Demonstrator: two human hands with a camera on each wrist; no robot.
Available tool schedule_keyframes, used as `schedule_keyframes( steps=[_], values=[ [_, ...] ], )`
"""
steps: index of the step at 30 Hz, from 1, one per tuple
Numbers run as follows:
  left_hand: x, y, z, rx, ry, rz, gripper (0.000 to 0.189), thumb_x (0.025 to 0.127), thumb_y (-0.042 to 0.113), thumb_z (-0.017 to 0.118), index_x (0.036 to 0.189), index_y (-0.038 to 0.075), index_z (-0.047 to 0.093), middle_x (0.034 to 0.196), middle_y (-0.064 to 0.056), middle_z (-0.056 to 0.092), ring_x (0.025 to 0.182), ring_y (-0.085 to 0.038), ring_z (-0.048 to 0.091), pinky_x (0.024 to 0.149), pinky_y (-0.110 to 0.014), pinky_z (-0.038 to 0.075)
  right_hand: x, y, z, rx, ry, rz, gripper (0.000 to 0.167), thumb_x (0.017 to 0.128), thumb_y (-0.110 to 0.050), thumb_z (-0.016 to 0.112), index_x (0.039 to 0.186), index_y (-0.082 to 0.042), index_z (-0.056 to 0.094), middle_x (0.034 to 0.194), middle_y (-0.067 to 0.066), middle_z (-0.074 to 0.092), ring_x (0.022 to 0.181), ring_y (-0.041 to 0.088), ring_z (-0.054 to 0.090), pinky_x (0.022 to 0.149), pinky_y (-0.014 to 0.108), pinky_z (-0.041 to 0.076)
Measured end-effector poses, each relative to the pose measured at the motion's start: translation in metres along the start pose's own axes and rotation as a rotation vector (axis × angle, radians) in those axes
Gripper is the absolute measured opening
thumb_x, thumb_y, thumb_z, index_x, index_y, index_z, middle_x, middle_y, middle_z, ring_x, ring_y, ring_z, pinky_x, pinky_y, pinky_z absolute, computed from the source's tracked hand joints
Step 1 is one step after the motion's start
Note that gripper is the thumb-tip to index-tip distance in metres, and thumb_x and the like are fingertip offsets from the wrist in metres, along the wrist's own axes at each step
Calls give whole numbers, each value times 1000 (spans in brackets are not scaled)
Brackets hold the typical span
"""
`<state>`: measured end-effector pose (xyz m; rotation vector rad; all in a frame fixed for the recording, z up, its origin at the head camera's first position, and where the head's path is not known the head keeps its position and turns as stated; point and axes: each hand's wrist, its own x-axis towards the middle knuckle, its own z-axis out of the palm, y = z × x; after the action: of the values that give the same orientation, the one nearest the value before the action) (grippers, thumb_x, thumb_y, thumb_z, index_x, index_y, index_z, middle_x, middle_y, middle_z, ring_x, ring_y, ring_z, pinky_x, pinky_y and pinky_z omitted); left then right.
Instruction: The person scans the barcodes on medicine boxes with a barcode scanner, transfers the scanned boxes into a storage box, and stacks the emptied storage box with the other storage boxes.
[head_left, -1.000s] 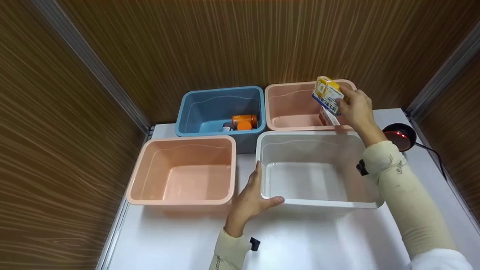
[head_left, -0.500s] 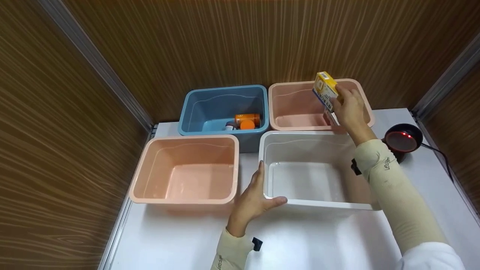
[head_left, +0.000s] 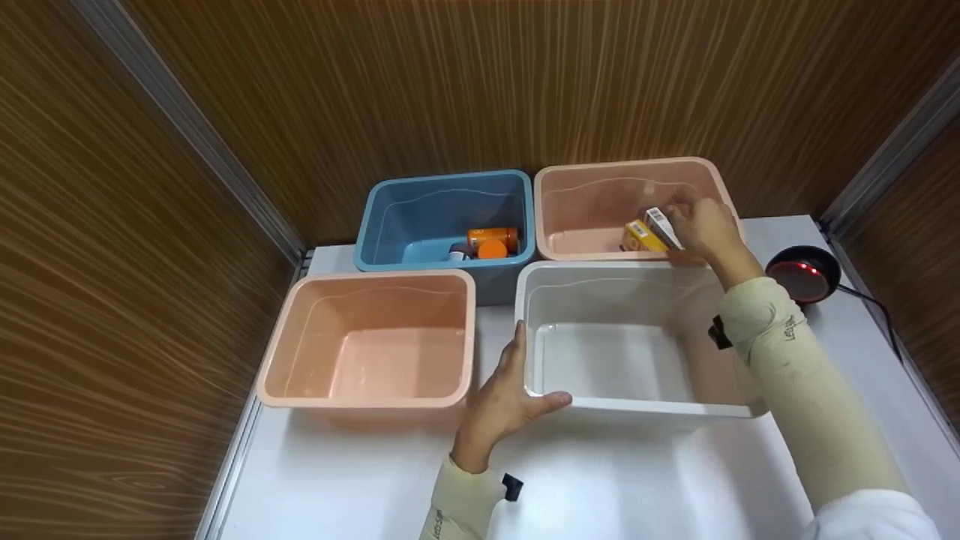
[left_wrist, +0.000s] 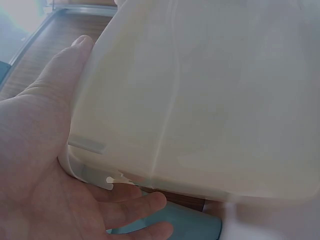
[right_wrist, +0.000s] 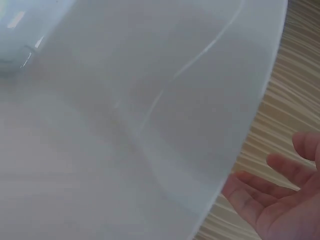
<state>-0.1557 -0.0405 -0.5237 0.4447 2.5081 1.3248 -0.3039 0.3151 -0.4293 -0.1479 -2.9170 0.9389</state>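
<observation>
My right hand [head_left: 705, 225] is over the far right pink bin [head_left: 592, 174], its fingers loose and holding nothing. Just below and left of it, a yellow medicine box [head_left: 643, 236] lies in that bin beside a white box [head_left: 663, 227]. In the right wrist view, the hand [right_wrist: 280, 197] shows past the pale bin wall [right_wrist: 190, 115] with fingers slightly bent. My left hand [head_left: 499, 401] rests against the front left corner of the white bin [head_left: 652, 407], fingers straight along its side and thumb at the front rim. The left wrist view shows the palm [left_wrist: 45, 165] outside that bin.
A blue bin [head_left: 450, 180] at the back holds an orange bottle [head_left: 502, 237], an orange cap [head_left: 492, 249] and a small dark-capped bottle [head_left: 459, 253]. At front left stands another pink bin [head_left: 367, 405]. A black round device [head_left: 804, 274] with red lights and a cable sits at right.
My right hand has let go of the yellow medicine box, which has gone down into the far right pink bin beside the white box. My left hand has stayed at the white bin's corner.
</observation>
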Motion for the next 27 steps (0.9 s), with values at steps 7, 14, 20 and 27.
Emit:
schedule_keyframes(
  steps=[7,14,20,27],
  values=[
    [5,-4,-3,-18,-2,-11,128,75,60,83,163,32,-6,167,-7,16,136,-31,41,108,-54,38,-12,-12,-25,-9,-134,-10,47,106,-32,42,141,-4,54,130,31,56,109,45,49,94,63,39],
    [10,-7,-6,20,-5,-3,125,76,68,77,163,30,-5,168,-7,11,141,-33,36,107,-56,38,-41,-11,-46,-71,-148,-108,62,107,-43,42,144,7,47,139,38,48,129,56,42,104,66,31],
    [9,-5,-10,72,-26,9,119,80,73,68,164,26,-4,168,-7,-9,146,-42,27,109,-67,27,-82,5,-53,-139,-85,-133,68,106,-48,43,146,6,44,144,39,39,132,59,34,105,70,25],
    [15,9,-18,116,-58,23,108,89,61,67,164,19,1,168,-8,-13,149,-41,20,112,-62,26,-124,33,-34,-214,-90,-95,71,102,-42,57,155,-1,34,154,42,17,128,68,29,97,79,26]
  ],
)
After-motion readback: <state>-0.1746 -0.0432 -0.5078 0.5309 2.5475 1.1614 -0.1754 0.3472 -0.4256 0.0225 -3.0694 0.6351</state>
